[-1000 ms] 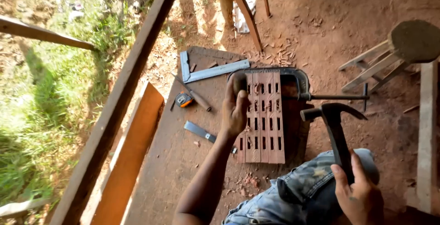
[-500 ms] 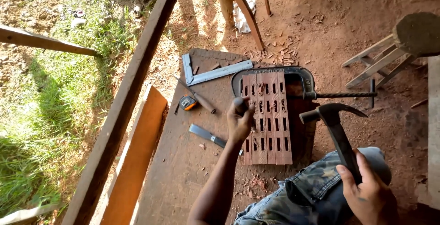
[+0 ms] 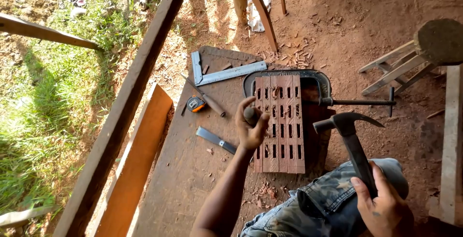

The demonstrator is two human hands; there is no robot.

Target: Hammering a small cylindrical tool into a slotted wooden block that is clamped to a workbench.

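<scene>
My left hand (image 3: 251,126) grips the wooden handle of a chisel (image 3: 250,115), held upright beside the left edge of a stack of reddish wooden strips (image 3: 280,121) cut with rows of slots. A dark C-clamp (image 3: 318,85) squeezes the strips together, its screw bar pointing right. My right hand (image 3: 383,205) holds a claw hammer (image 3: 351,133) by its handle, its head raised to the right of the strips, above my knee in camouflage trousers.
On the dark wooden board (image 3: 193,169) lie a metal square (image 3: 219,73), an orange tape measure (image 3: 195,104), a second chisel (image 3: 207,99) and a flat blade (image 3: 216,140). A wooden stool (image 3: 415,53) stands at the right, planks and a beam at the left, grass beyond.
My left hand has moved with the chisel from the top left corner of the strips down along their left side. The hammer has stayed raised with little change.
</scene>
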